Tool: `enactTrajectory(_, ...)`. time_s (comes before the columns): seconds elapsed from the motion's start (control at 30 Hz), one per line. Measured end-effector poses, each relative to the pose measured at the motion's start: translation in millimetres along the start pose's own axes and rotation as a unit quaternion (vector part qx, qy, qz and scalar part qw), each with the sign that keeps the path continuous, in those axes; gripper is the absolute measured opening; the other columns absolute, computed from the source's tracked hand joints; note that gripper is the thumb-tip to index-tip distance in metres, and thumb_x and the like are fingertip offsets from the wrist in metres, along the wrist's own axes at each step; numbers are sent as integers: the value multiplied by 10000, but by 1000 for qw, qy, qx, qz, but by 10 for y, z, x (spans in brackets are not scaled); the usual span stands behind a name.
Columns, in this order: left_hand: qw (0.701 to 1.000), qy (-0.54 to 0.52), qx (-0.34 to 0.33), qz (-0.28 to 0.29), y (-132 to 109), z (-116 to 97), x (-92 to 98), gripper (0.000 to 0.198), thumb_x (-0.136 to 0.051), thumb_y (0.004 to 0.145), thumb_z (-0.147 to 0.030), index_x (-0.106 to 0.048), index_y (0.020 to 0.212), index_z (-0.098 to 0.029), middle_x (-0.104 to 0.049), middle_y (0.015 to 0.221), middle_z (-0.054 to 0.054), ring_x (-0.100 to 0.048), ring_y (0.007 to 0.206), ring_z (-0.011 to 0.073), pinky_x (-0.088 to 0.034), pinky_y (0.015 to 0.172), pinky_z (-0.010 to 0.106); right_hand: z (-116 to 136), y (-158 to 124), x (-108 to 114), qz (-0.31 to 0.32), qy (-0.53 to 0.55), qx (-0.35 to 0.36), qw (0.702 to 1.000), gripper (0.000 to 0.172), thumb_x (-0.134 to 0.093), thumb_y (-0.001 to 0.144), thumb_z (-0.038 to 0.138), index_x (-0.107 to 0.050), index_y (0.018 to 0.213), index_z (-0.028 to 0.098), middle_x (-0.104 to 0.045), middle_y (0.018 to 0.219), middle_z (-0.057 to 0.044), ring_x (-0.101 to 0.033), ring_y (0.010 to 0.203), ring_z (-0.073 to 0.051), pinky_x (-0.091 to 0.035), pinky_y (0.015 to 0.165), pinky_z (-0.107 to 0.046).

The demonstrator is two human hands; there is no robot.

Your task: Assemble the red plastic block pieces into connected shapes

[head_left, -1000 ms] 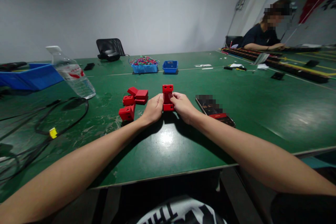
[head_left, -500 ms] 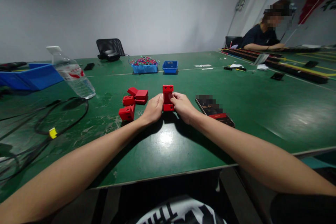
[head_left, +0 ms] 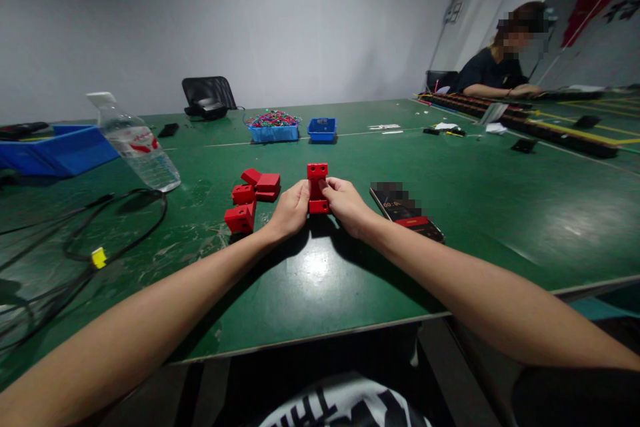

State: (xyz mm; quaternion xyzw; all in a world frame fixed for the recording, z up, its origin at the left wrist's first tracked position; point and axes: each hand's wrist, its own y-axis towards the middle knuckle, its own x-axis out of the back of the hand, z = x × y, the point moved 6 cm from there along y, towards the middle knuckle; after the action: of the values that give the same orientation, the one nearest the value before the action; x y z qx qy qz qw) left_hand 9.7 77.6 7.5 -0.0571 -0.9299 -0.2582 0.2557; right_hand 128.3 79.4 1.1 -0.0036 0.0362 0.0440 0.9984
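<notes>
Between my two hands a red block with holes (head_left: 318, 172) is held upright just above the green table (head_left: 320, 307). My left hand (head_left: 291, 208) grips its left side, fingers closed. On the opposite side my right hand (head_left: 346, 205) is closed too, its thumb pressed on the block's middle. Left of my left hand lie several more red blocks (head_left: 240, 218), some with holes, grouped close together. A phone (head_left: 413, 220) with a lit screen rests right of my right hand.
A leaning water bottle (head_left: 137, 143) and looped black cables (head_left: 165, 213) occupy the left. Farther back are a blue bin of colourful small pieces (head_left: 275, 132), a small blue bin (head_left: 323, 130) and a large blue tray (head_left: 65, 153). At the far right sits another person (head_left: 490, 72).
The whole view has shifted very slightly. Both hands keep the same hold on the red block, and nothing else has visibly moved.
</notes>
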Motion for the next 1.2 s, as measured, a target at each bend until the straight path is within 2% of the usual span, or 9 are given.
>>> enactTrajectory(0.47, 1000, 5, -4, 1, -9, -20, 1, 478, -289, 1007, -450, -652, 992, -139, -695, 900, 80, -629, 829, 205, -485, 780, 311, 3, 6, 11, -3, -24, 3, 1000, 176, -500, 901, 211, -627, 790, 159, -612, 665, 6, -517, 596, -122, -445, 641, -250)
enactTrajectory(0.63, 1000, 6, -2, 1, -10, -18, -6, 485, -283, 1004, -459, -650, 983, -143, -687, 877, 71, -617, 816, 199, -482, 769, 304, -5, 3, -1, -2, -30, 7, 1000, 174, -483, 886, 161, -637, 803, 151, -613, 670, 4, -501, 579, -118, -433, 621, -247)
enactTrajectory(0.77, 1000, 2, 3, -1, -9, -18, -7, 500, -286, 997, -491, -648, 969, -146, -684, 879, 69, -612, 809, 197, -479, 765, 299, -14, 10, 1, 3, -24, 10, 1000, 162, -497, 888, 178, -642, 820, 152, -624, 679, 3, -517, 593, -123, -433, 622, -243)
enactTrajectory(0.97, 1000, 8, 0, -3, -9, -32, 3, 462, -288, 1011, -422, -656, 954, -148, -692, 879, 73, -625, 819, 201, -483, 767, 303, -18, 12, 4, 11, -13, 14, 1000, 185, -489, 921, 219, -633, 821, 159, -636, 693, -4, -559, 653, -133, -462, 684, -253)
enactTrajectory(1.2, 1000, 13, -3, -3, -9, -48, 6, 450, -292, 1014, -405, -656, 954, -146, -694, 882, 78, -633, 823, 208, -486, 767, 310, -31, 20, 10, 9, -14, 16, 1000, 167, -520, 909, 245, -636, 818, 166, -642, 707, -5, -569, 669, -139, -468, 683, -255)
